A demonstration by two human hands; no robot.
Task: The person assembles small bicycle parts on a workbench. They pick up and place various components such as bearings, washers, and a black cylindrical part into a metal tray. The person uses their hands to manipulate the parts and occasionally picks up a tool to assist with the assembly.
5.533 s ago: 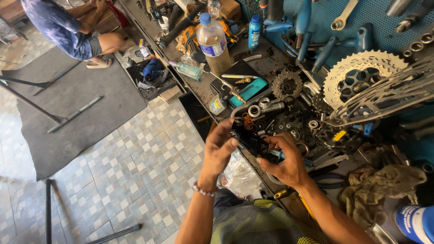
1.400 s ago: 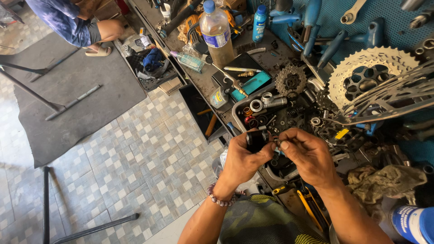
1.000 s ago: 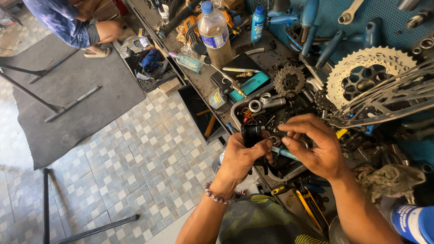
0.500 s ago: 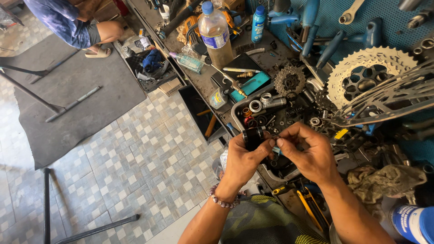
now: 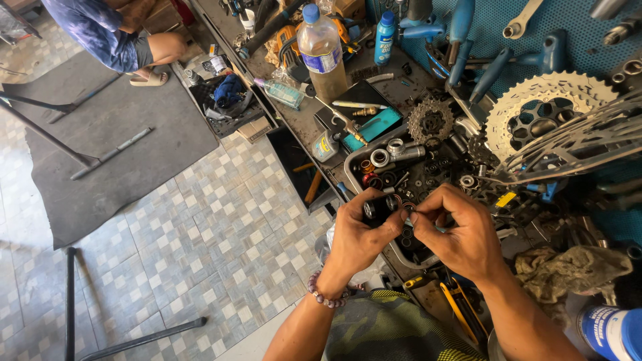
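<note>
Over the near edge of the bench (image 5: pixel 314 120), the left hand (image 5: pixel 358 234) wraps a small black cylindrical part (image 5: pixel 376 208), held above the parts tray (image 5: pixel 354 164). The right hand (image 5: pixel 461 230) pinches something thin at the part's end, possibly a small pick or ring; too small to tell. The step looks like fitting or prising a piece there, which needs fine, steady fingertip pressure. Both wrists bend inward, forearms converging.

A cluttered bench (image 5: pixel 304 124) carries a clear plastic bottle (image 5: pixel 322 48) with a blue cap, a small blue bottle (image 5: pixel 384 37) and a dark sprocket cluster (image 5: pixel 430 122). A large silver cassette (image 5: pixel 543 113) sits below blue-handled tools (image 5: pixel 468 40). A person (image 5: pixel 120 33) sits beside a grey floor mat (image 5: pixel 100 147) on checkered tiles (image 5: pixel 207 247).
</note>
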